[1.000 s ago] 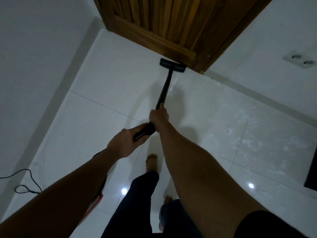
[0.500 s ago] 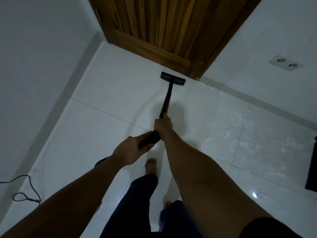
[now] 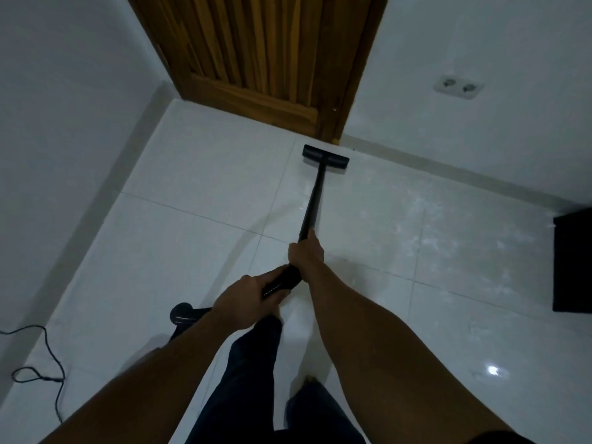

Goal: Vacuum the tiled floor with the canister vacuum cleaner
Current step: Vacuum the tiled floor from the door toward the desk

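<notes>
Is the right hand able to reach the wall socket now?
Probably not: the right hand grips the vacuum wand, and the wall socket sits well beyond it, though nothing blocks the way.

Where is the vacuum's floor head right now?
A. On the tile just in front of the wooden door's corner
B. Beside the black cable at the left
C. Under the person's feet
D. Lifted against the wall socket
A: the floor head lies flat on the tiled floor, just short of the wooden door.

No readable text, no labels, no brands, no numbers on any surface
</notes>
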